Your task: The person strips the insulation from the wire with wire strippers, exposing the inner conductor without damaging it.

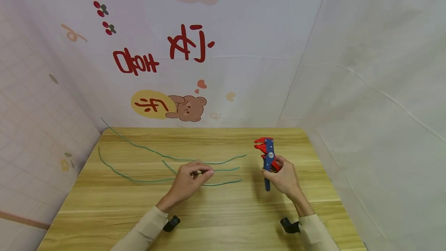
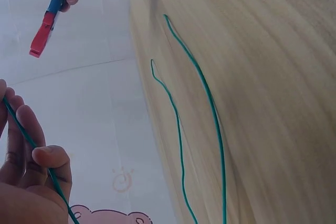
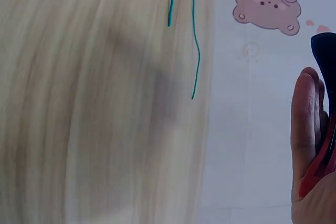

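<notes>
Far wire (image 1: pixel 174 159), green: begins by the far left corner of the wooden table (image 1: pixel 223 212), passes the left hand on its 12 o'clock side and ends well to the right of it. Near wire (image 1: pixel 146 181), green, curved: comes in from 9 o'clock and goes out of sight at the hand.

Left hand (image 1: pixel 191 177): thumb and fingers pinching the held wire (image 2: pixel 20 124), also green, which runs across the fingers in the left wrist view. A short, straight length of green wire shows at 10 o'clock. Two wire ends emerge toward 3 o'clock; which belongs to the held wire cannot be told. Printed bear (image 1: pixel 191 108) on the wall at 12 o'clock.

Wire stripper (image 1: pixel 269 158): blue body, red jaws; located at 3 o'clock from the left hand, raised above the table, well apart from that hand. Jaws stand apart, facing 9 o'clock; blue handle end at 6 o'clock.

Right hand (image 1: pixel 283 177): fingers curled round the stripper's handles. How hard they are squeezed cannot be told.
</notes>
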